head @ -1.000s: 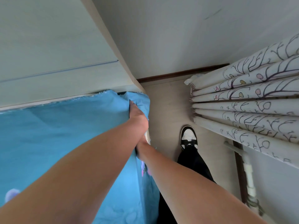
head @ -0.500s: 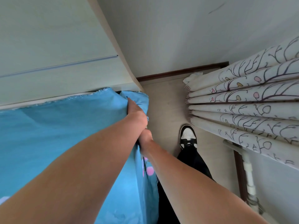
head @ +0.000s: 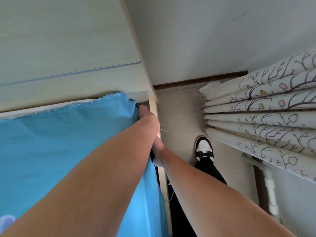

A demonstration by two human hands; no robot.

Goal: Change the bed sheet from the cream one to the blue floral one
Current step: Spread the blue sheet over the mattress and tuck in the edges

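Observation:
The blue floral sheet [head: 59, 151] covers the bed at the left, and its frayed top edge lies along the pale headboard [head: 68, 40]. My left hand [head: 149, 118] is at the bed's far right corner, fingers curled over the sheet's corner and reaching down behind it. Just below it, my right hand [head: 158, 147] is pressed against the side of the bed under the sheet's edge. My left forearm and the cloth hide its fingers. No cream sheet is in view.
A narrow strip of floor [head: 177, 117] runs between the bed and a patterned curtain [head: 259, 113] at the right. My foot in a black and white shoe [head: 204, 147] stands there. A white pipe [head: 270, 189] rises below the curtain. The bed frame's pale post [head: 153, 106] shows at the corner.
The loose blue corner that hung over the bed's corner has been drawn in and down, which uncovers the pale post. Both hands have moved slightly further toward the corner.

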